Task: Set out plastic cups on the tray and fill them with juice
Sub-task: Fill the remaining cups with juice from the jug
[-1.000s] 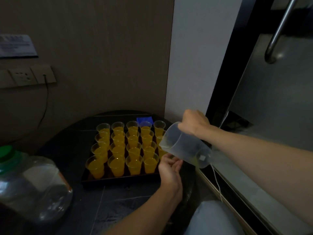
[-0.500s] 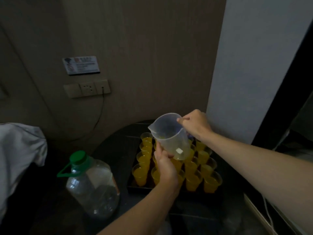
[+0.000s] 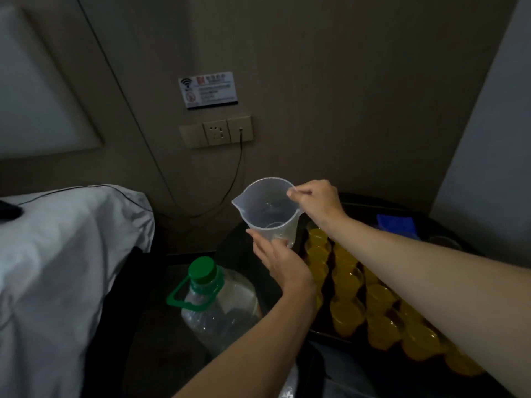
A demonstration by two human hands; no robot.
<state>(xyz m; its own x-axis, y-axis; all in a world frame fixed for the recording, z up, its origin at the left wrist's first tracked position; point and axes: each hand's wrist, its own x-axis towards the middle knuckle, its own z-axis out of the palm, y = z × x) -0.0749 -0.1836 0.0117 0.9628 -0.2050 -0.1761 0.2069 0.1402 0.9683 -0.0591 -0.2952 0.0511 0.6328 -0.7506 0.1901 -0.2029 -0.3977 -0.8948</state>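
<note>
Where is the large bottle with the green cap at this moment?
In the head view the bottle stands low, left of centre, below the measuring jug, between the white bedding on its left and the juice cups on its right.

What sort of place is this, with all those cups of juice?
Most likely a hotel or guest room, though I can't be sure: a bed made up in white on the left, a wall card bearing a Wi-Fi symbol, and a socket panel just below it.

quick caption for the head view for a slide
Right hand grips the handle and left hand holds the base of an empty-looking measuring jug near rows of juice-filled cups.
</note>
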